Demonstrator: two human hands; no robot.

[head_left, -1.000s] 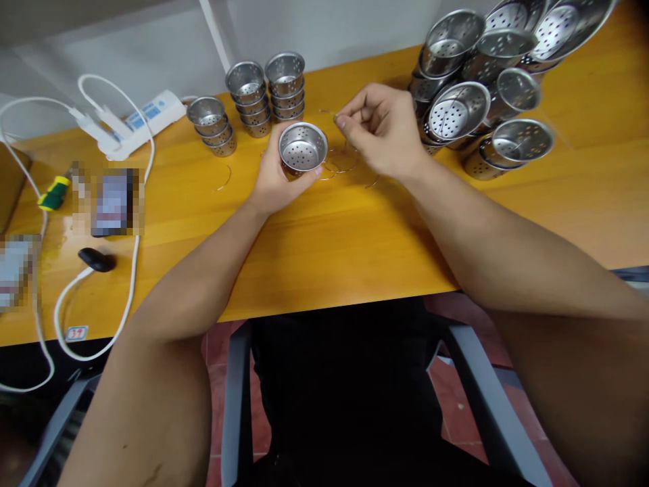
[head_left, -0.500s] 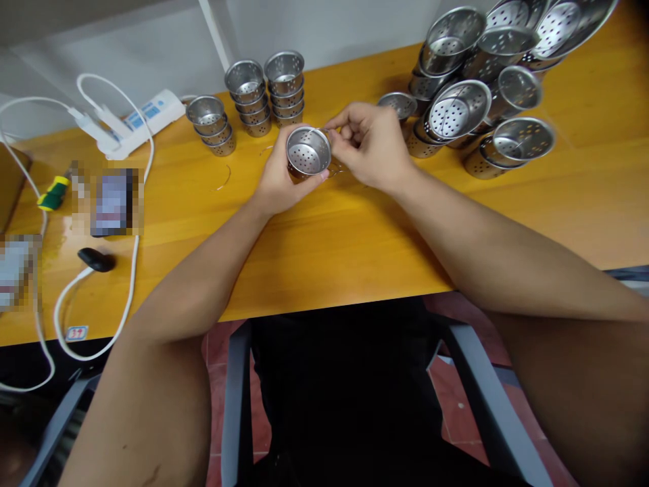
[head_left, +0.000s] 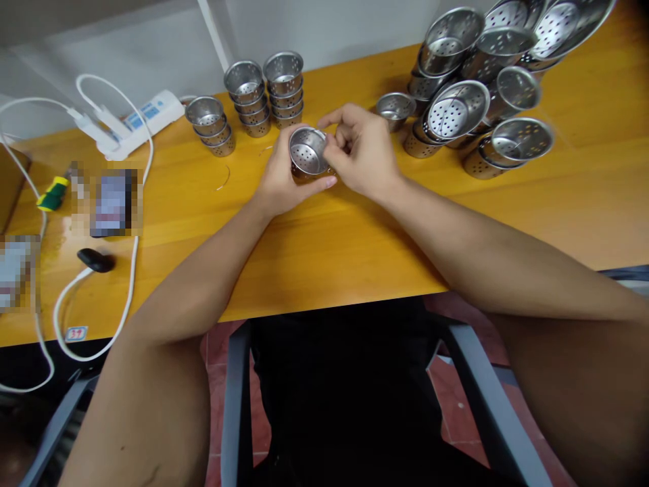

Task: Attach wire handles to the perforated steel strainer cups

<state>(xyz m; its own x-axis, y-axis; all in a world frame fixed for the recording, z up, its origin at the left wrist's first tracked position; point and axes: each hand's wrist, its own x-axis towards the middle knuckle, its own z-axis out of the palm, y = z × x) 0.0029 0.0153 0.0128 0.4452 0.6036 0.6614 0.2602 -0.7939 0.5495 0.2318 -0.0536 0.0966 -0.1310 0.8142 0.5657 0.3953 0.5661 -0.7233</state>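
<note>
My left hand [head_left: 278, 177] is wrapped round a small perforated steel cup [head_left: 307, 150], its thumb stretched along the near side. The cup's mouth faces up and tilts slightly, showing the holes in its bottom. At the cup's right rim is my right hand [head_left: 361, 143], fingers curled and pinched together. Whatever lies between those fingertips is too small and covered to make out. Left of the cup, a thin curved wire [head_left: 224, 178] lies on the wooden table [head_left: 324, 264].
Behind my left hand stand stacks of perforated cups [head_left: 245, 95]. More perforated steel cups [head_left: 459, 115] pile up at the right, beside one single cup [head_left: 395, 108]. A white power strip [head_left: 155, 115], cables, a phone [head_left: 112, 203] and a yellow-green object [head_left: 53, 194] occupy the left side.
My right hand has shifted a little left, and its fingertips now cover the cup's right rim. A thin wire seen by those fingers before is now hidden. The cup has tilted slightly.
</note>
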